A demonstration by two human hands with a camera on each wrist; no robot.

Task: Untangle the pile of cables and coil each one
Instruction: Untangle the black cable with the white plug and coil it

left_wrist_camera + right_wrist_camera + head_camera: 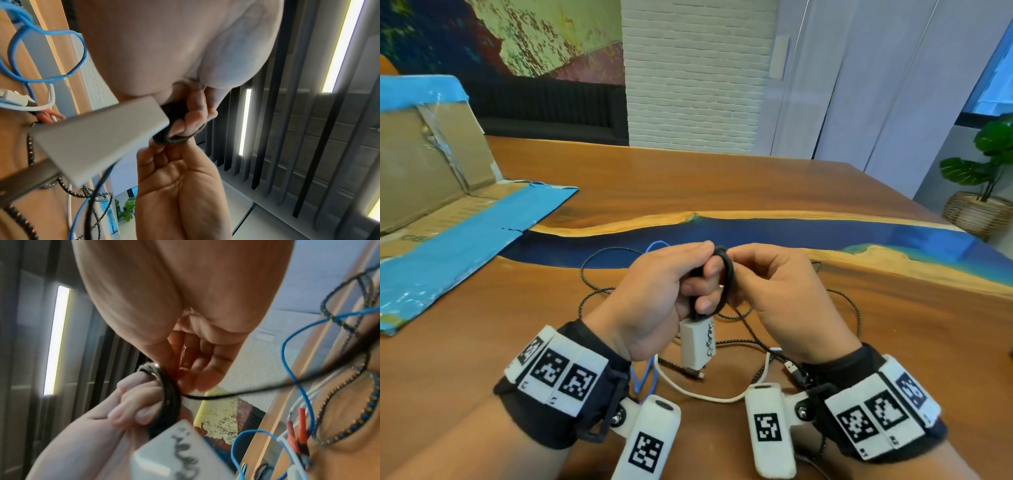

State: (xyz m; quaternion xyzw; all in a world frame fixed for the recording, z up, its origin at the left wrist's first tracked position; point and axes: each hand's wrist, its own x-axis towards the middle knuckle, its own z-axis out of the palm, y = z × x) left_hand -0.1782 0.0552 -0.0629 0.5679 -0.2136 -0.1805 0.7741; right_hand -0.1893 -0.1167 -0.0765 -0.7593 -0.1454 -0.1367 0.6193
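Coiling: a thin black round cable [724, 274] sits in several loops around the fingers of the left hand [654, 298], raised above the bench at the centre of the head view.
Left grip: fingers curled through the black coil, holding it; a white rectangular plastic adapter block [697, 344] with dark scribbled writing hangs just below this hand.
Right grip: the right hand [784, 298] pinches the black coil at its right edge with thumb and fingertips [207, 379]; a loose length of the black cable runs from there toward the right of the right wrist view.
Pile: a dark braided cable with pale flecks [585, 274], a thin blue cable [643, 377] and a white smooth cable [705, 395] lie loosely overlapping on the bench under and around both hands; red-sleeved clips [298, 426] lie among them.
Bench: glossy brown wood slab with a blue resin band [774, 185].
Upper left of the frame: flattened brown cardboard with blue covering [465, 226], lying on the bench.
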